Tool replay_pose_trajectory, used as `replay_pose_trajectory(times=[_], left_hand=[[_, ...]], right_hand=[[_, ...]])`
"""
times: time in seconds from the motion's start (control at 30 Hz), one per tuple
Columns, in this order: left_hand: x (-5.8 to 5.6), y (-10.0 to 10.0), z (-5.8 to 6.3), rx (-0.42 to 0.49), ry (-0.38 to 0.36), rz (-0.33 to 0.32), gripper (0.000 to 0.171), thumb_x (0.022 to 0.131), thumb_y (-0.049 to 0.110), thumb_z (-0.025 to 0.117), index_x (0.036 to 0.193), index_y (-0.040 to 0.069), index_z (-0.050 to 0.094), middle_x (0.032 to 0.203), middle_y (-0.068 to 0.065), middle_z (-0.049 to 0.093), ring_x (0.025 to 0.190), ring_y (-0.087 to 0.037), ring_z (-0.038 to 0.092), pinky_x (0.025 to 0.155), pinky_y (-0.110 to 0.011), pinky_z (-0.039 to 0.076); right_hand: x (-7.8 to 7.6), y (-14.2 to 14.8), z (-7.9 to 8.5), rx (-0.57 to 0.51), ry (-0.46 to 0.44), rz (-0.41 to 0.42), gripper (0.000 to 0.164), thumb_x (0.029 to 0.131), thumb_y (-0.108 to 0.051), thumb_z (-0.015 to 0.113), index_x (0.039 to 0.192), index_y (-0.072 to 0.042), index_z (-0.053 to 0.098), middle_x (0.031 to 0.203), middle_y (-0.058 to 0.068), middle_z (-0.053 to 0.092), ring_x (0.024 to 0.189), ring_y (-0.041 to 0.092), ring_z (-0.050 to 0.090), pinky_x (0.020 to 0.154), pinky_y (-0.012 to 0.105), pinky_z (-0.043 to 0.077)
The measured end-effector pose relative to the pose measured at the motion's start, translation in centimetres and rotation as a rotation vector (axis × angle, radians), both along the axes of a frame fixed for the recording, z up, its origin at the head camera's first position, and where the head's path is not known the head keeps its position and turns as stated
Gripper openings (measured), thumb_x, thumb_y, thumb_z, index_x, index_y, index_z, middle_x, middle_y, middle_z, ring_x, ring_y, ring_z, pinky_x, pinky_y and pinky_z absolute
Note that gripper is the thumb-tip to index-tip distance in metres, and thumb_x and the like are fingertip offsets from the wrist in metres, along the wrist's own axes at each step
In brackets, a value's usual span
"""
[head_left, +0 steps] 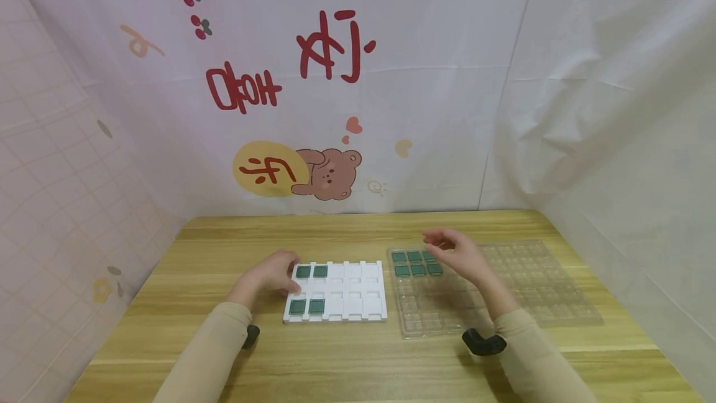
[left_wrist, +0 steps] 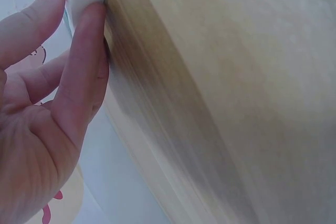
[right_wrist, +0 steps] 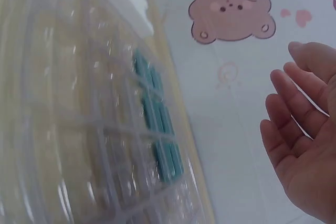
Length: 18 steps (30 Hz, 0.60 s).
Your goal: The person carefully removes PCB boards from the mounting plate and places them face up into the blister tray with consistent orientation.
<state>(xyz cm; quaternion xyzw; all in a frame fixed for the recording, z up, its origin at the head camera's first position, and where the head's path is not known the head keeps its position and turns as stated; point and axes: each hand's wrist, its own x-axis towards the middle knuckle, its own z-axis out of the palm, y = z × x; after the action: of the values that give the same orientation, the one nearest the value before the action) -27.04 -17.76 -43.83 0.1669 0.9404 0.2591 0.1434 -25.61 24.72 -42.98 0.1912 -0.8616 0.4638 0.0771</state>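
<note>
Left hand [head_left: 274, 271]: pinches the left end of the white tray [head_left: 345, 291], with thumb over the top edge and fingers against the outer side. Grip: narrow, closed on the tray edge.

White tray: lies flat on the wooden table [head_left: 347, 365], left of the clear tray [head_left: 431, 306] and just apart from it. Shows two rows of five pockets. Carries four green boards [head_left: 316, 306], one per pocket, in the two leftmost columns.

Right hand [head_left: 460, 255]: hovers over the far part of the clear tray, apart from it in the right wrist view. Grip: loose and fairly wide, with fingers softly curved and a gap beside the thumb; holds nothing visible.

Clear tray: lies flat, with many moulded compartments. Holds six green boards [head_left: 417, 270] at the far left corner, in two rows of three; in the head view, passes partly behind right hand and forearm. Extends well to the right; cannot tell there whether one tray or two.

Sleeves [head_left: 204, 353]: beige, with a black wrist device [head_left: 483, 342] below the right hand.

Backdrop [head_left: 436, 79]: hangs white behind the table, printed with red characters and a brown bear [head_left: 334, 174].
</note>
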Motion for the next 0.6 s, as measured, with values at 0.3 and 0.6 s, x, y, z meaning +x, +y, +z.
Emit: replay_pose_trajectory(times=[0.3, 0.6], left_hand=[[0.0, 0.0, 0.0, -0.008, 0.003, -0.002, 0.058, 0.072, 0.009, 0.087, 0.12, -0.006, 0.06, 0.108, -0.012, 0.06, 0.096, -0.025, 0.052, 0.092, -0.046, 0.047], [0.0, 0.0, 0.0, 0.003, -0.01, 0.008, 0.057, 0.071, 0.007, 0.087, 0.12, -0.006, 0.06, 0.106, -0.012, 0.059, 0.095, -0.025, 0.053, 0.086, -0.042, 0.051]], right_hand=[[0.2, -1.6, 0.4, -0.168, -0.105, 0.018, 0.035, 0.094, -0.022, 0.07, 0.124, -0.005, 0.064, 0.113, 0.013, 0.067, 0.1, 0.019, 0.064, 0.083, 0.026, 0.052], [0.4, -3.8, 0.6, -0.25, -0.139, 0.027, 0.037, 0.096, -0.022, 0.068, 0.125, -0.001, 0.063, 0.114, 0.014, 0.067, 0.101, 0.019, 0.062, 0.085, 0.027, 0.051]])
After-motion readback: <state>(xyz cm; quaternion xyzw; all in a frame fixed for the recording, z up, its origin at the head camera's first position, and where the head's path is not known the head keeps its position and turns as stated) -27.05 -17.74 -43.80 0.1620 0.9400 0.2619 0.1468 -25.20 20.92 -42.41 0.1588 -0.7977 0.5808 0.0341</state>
